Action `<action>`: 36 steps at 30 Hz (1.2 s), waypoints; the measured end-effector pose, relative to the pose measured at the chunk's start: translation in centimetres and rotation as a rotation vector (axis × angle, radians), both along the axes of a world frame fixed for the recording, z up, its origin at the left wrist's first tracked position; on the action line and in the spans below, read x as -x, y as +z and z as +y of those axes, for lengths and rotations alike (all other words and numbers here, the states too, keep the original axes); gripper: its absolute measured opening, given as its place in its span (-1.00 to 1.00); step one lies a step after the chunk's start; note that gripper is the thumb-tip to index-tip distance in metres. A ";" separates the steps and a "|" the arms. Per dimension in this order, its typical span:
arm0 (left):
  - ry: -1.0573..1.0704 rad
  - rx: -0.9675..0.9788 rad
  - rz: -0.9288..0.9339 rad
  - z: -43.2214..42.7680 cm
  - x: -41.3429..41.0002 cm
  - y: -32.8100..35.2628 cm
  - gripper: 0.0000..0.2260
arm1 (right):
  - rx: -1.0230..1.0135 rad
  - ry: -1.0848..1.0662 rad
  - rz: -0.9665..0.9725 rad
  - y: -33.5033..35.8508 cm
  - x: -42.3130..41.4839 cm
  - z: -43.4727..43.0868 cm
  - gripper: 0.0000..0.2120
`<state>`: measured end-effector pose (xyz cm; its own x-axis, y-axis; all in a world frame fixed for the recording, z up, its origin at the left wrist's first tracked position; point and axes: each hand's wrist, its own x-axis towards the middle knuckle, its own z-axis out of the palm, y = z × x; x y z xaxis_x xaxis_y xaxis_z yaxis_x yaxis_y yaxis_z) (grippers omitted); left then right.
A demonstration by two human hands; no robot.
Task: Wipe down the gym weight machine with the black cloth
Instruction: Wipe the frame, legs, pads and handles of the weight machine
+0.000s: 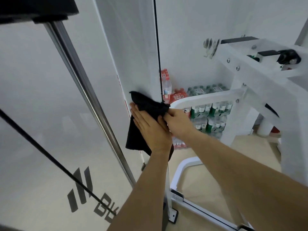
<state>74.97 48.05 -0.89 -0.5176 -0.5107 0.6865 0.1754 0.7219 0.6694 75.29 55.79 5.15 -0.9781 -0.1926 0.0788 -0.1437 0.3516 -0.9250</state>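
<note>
Black cloth [146,105] sits at the right edge of the weight machine's white upright [133,55], left hand [150,129] pressing it flat-fingered, right hand [177,121] pinching its corner; advise even palm pressure, long strokes down the upright, clear of the cable [157,47].

A soft black fabric cloth [146,105] is spread flat against the white painted upright panel of the gym weight machine [133,55], with its lower part hanging loose. Its upper right corner is bunched at the panel's edge, beside a thin black cable [157,47].
</note>
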 end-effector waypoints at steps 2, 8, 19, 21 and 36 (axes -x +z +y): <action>-0.056 -0.030 -0.095 0.0 -1.1 -2.3 -0.39 | -0.021 -0.016 -0.065 -1.4 -0.5 0.3 -0.81; -0.099 -0.107 -0.195 -1.1 -5.1 -0.1 -0.63 | 0.099 -0.128 -0.086 -0.4 -2.2 0.1 -0.84; -0.141 -0.313 -0.311 -2.2 -15.6 5.0 -0.86 | 0.195 -0.205 -0.082 3.5 -10.8 -1.1 -0.85; -0.151 -0.337 -0.308 -3.0 -17.3 5.8 -0.88 | 0.192 -0.213 -0.062 3.7 -12.5 -1.7 -0.86; -0.371 -0.302 -0.437 -8.6 -32.8 5.3 -0.76 | 0.303 -0.558 -0.025 1.8 -30.6 -9.3 -0.77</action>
